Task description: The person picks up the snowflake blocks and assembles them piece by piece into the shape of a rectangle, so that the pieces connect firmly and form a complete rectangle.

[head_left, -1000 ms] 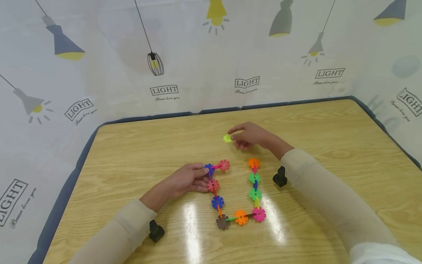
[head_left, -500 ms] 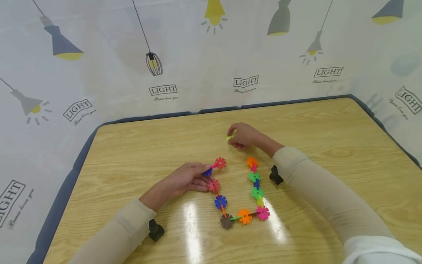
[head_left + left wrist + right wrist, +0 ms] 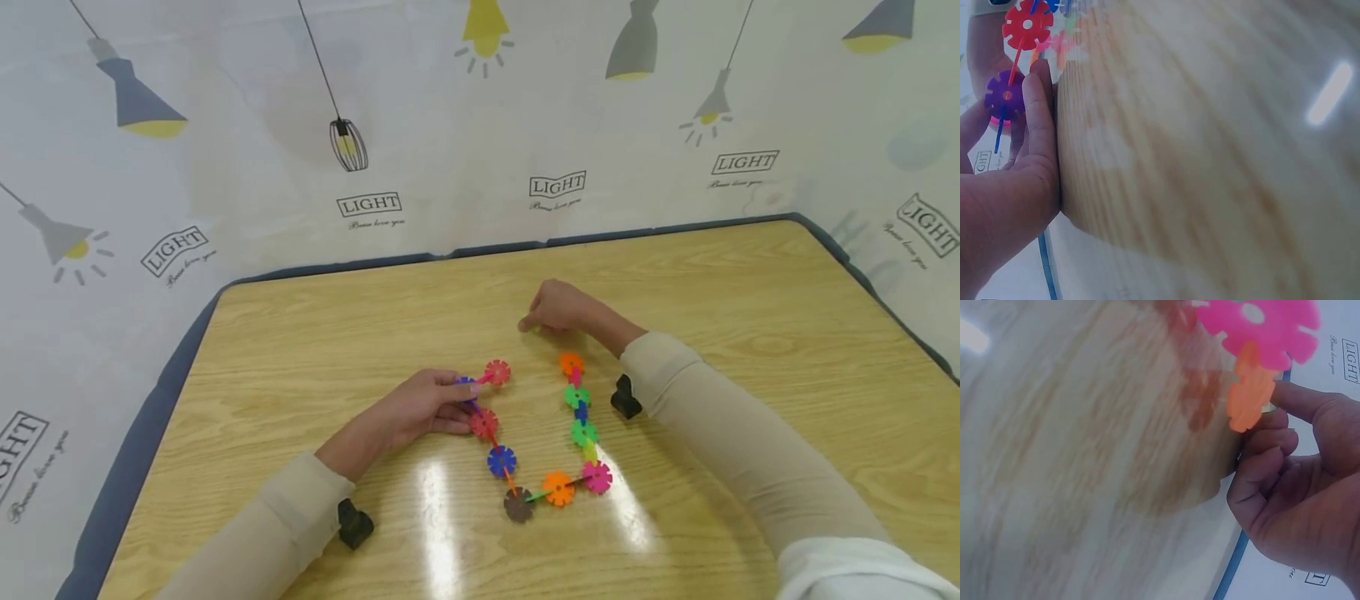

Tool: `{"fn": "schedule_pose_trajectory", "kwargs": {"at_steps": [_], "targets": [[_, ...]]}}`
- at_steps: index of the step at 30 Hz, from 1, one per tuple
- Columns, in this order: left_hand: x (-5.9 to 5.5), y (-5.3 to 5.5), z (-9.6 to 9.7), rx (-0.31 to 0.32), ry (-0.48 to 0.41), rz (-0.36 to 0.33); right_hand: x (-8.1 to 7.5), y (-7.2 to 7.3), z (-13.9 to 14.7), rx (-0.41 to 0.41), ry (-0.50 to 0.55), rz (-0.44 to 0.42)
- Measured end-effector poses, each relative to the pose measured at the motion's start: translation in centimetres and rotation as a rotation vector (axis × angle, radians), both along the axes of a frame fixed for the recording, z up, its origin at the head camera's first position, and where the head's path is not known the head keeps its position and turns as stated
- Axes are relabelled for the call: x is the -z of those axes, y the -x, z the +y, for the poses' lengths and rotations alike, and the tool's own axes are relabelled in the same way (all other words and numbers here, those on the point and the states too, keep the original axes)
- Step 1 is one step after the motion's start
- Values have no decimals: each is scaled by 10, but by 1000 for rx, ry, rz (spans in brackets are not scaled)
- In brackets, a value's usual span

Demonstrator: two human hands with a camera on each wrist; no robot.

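Slotted plastic snowflake discs are linked into a U-shaped chain, with an orange disc (image 3: 558, 488) and a dark brown disc (image 3: 518, 504) along its near side. My left hand (image 3: 423, 406) pinches a blue disc (image 3: 1005, 95) near the chain's left end, between thumb and fingers. Past it a pinkish-red disc (image 3: 497, 372) stands out at the tip. Beyond the open end, my right hand (image 3: 558, 308) holds a yellow disc (image 3: 1268, 408), mostly hidden by its curled fingers. Another orange disc (image 3: 572, 364) tops the chain's right side, apart from that hand.
The chain lies on a wood-grain table (image 3: 337, 325). Behind it hangs a pale curtain (image 3: 450, 125) printed with lamps. Black wrist cameras sit under both sleeves, one at the left cuff (image 3: 354, 523) and one at the right (image 3: 626, 397).
My right hand has picked up the yellow disc from the table, and its fingers have curled round it. The left hand keeps its pinch; the chain has shifted slightly.
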State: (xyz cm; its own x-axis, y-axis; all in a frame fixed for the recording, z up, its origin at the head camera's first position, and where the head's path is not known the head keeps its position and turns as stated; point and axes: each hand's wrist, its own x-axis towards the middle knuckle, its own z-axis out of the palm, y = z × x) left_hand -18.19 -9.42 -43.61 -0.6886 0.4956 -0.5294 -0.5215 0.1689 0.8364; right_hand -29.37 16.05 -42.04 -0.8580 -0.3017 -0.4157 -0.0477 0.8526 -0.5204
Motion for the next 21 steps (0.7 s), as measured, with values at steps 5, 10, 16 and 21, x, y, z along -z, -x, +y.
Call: {"fn": "schedule_pose_trajectory", "kwargs": {"at_steps": [5,10,16,21], "targets": [[2,0,0,6,-5,7,0,-1,4,-13,-1,-2],[1,-1,-1,10,-20,8,1,-8,11,-41,66,13],[-1,-2,0,36,-37,45,0,-18,20,-10,229,-67],[-6,-3,4,62,-37,89,-7,-25,25,6,268,-58]]}}
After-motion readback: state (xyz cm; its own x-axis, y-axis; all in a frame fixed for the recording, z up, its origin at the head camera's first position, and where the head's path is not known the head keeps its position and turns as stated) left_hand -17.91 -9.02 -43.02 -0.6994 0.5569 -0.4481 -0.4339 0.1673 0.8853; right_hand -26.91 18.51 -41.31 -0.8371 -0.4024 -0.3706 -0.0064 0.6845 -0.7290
